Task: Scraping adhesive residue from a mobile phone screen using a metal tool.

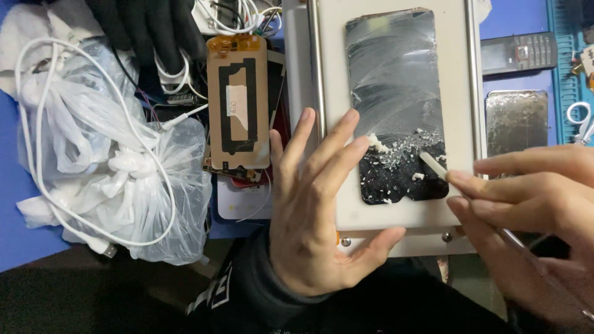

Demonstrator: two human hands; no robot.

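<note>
A black phone screen panel [396,80] smeared with whitish residue lies on a white plate [455,93]. White crumbs of glue [396,158] are heaped near its lower part. My left hand [315,210] lies flat with fingers spread on the plate's lower left edge, fingertips touching the panel's left side. My right hand [532,210] pinches a thin scraper tool [433,166], whose white tip rests on the panel's lower right.
A brown-backed display part [238,102] lies left of the plate. Clear plastic bags [117,167] and a white cable [37,124] fill the left side. A dark keypad phone [518,52], another worn panel [516,120] and a black glove [148,28] lie around.
</note>
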